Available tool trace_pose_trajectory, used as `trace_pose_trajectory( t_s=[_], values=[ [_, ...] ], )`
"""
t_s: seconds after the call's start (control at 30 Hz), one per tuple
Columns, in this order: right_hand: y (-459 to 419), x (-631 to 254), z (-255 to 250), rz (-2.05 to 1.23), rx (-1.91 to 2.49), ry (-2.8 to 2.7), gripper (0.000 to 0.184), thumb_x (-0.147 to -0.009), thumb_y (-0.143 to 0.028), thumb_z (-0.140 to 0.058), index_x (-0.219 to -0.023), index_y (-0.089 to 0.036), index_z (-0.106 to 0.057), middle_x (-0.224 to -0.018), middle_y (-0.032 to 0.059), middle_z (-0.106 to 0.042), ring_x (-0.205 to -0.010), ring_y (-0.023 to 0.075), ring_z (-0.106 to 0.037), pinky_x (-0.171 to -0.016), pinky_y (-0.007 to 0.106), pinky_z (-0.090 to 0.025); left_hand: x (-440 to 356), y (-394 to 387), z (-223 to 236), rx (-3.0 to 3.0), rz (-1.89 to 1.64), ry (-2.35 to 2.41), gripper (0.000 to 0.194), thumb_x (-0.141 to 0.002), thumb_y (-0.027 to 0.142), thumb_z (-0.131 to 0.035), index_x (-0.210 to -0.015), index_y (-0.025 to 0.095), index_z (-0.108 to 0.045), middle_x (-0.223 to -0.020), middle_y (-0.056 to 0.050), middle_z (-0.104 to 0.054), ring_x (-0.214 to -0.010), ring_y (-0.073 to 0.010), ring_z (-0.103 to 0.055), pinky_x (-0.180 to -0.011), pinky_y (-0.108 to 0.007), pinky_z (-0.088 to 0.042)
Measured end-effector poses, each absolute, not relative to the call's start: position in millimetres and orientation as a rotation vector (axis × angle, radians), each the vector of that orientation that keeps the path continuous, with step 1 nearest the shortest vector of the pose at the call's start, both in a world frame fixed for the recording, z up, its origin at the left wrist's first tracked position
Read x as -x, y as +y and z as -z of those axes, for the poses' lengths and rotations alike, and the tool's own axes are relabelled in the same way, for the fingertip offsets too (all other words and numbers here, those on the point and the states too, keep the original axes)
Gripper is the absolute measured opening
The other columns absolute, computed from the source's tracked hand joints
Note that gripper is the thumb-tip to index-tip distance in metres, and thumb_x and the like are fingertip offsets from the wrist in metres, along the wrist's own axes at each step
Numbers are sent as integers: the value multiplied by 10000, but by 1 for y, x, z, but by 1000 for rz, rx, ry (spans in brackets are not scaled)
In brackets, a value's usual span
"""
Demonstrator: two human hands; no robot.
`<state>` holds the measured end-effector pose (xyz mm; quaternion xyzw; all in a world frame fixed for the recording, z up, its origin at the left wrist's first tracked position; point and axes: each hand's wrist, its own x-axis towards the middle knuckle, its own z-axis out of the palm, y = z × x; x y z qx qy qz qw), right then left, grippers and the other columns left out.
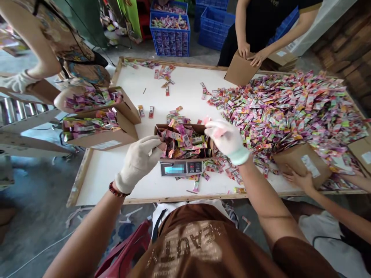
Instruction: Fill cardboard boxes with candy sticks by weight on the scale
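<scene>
A small cardboard box [188,159] full of colourful small packets [187,141] stands on a digital scale [181,169] with a lit display. My left hand [140,162], in a white glove with bare fingertips, is closed at the box's left wall, its fingertips at the rim. Over the right end of the box hovers my right hand [226,141], also gloved and a little blurred. Its fingers are loosely bent and apart, and no packet shows clearly in them. Loose packets lie on the white table [116,177] around the scale.
A big heap of packets [290,108] covers the table's right side. Two filled boxes [104,137] stand at left, beside a gloved co-worker's hand [17,83]. Other people's hands hold a box [240,69] at the back and one [304,164] at right. Blue crates [170,36] stand behind.
</scene>
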<state>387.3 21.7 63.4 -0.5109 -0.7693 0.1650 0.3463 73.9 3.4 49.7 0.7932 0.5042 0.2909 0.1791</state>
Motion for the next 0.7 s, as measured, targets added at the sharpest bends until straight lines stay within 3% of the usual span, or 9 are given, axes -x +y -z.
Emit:
trace_pose_trajectory(
  t_s=[0.13,0.3,0.43,0.53,0.63,0.7],
  values=[
    [-5,-427,-76,-315,1368,-1772,301,-1064,-432,-542,-895,-262,-725,-1041,59,-766,-1084,249,-733,-1027,461,-577,-66,-4,-54,-2145,-967,1509,299,-999,414,-593,-921,182,-764,-1079,-70,-781,-976,-202,-729,-872,-297,-559],
    [-35,-450,-69,-220,1448,-1610,397,-1057,-537,-531,-858,-233,-692,-1064,106,-748,-999,249,-731,-1072,476,-528,-67,8,-54,-2102,-943,1467,317,-1002,430,-572,-955,183,-766,-1092,-76,-778,-997,-206,-720,-918,-321,-570],
    [-48,-457,-64,-375,1480,-1617,461,-1066,-570,-495,-792,-233,-650,-801,48,-709,-797,218,-713,-845,400,-577,-85,22,-57,-2181,-942,1356,312,-1013,410,-557,-941,185,-762,-1035,-74,-767,-969,-202,-709,-929,-323,-561],
    [-43,-443,-69,-344,1541,-1678,491,-1043,-636,-508,-792,-232,-631,-664,4,-628,-595,176,-607,-683,347,-532,-104,31,-61,-2249,-946,1254,328,-1022,388,-539,-905,162,-746,-1017,-96,-761,-968,-212,-710,-904,-329,-558],
    [-24,-409,-74,-296,1480,-1900,548,-1040,-694,-460,-866,-222,-677,-742,35,-678,-678,197,-642,-730,358,-541,-122,35,-65,-2248,-979,1153,366,-1052,383,-483,-960,143,-743,-1064,-118,-762,-1023,-222,-715,-940,-350,-558],
    [-5,-390,-71,-327,1362,-2081,545,-1012,-698,-524,-1093,-196,-719,-989,93,-757,-893,244,-707,-871,391,-564,-127,34,-65,-2218,-1028,1141,367,-1067,371,-460,-1059,135,-741,-1169,-128,-756,-1113,-222,-705,-1007,-361,-547]
  ],
)
